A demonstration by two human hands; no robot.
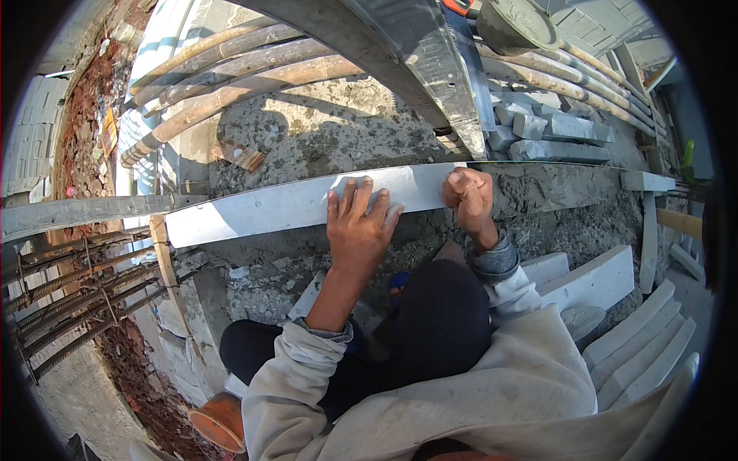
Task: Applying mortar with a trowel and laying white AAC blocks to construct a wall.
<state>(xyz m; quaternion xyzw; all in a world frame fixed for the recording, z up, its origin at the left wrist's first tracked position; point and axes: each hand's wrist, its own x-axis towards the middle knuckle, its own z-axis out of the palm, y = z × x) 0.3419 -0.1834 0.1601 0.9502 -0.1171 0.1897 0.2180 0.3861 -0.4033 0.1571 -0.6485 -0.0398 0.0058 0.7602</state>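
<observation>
A long white lightweight concrete block [265, 207] lies along the top of a low, mortar-smeared wall [565, 184]. On its upper face, right of the middle, my left hand [360, 219] rests with the fingers spread. My right hand [470, 198] is closed at the block's right end, its fingers curled in. Whether anything is inside that fist is hidden. A thin dark line [546, 162] runs along the wall's far edge, to the right of my right hand.
Bamboo poles [254, 83] lie beyond the wall, with a mortar bowl [519, 27] and a handsaw [470, 69] near a metal channel [423, 58]. Rebar [84, 288] juts in at left. More white blocks [592, 280] stand at right. An orange bucket [219, 422] sits lower left.
</observation>
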